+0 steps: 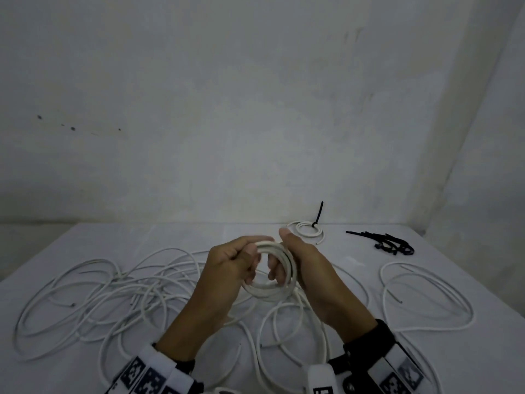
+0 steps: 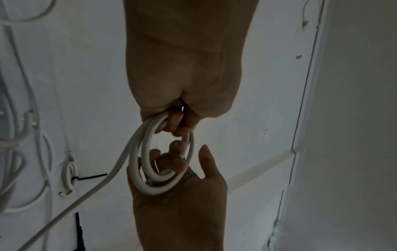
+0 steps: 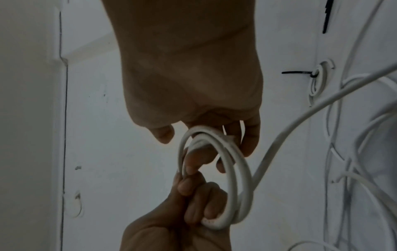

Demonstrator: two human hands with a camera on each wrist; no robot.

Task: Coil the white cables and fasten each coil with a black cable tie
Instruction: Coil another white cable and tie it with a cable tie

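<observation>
A small white cable coil (image 1: 279, 258) of a few turns is held above the table, in front of me. My left hand (image 1: 233, 263) grips its left side with fingers curled round the strands (image 2: 134, 169). My right hand (image 1: 301, 263) has its fingers hooked through the loop from the right (image 3: 233, 195), thumb sticking up. The cable's free tail (image 1: 315, 317) drops from the coil to the table. A finished coil (image 1: 308, 230) with a black cable tie round it lies at the back. Loose black cable ties (image 1: 393, 245) lie at the back right.
Tangled loose white cables (image 1: 99, 294) spread over the left and middle of the white table (image 1: 199, 234). Another loose cable (image 1: 420, 297) loops at the right. A pale wall stands right behind the table and along its right side.
</observation>
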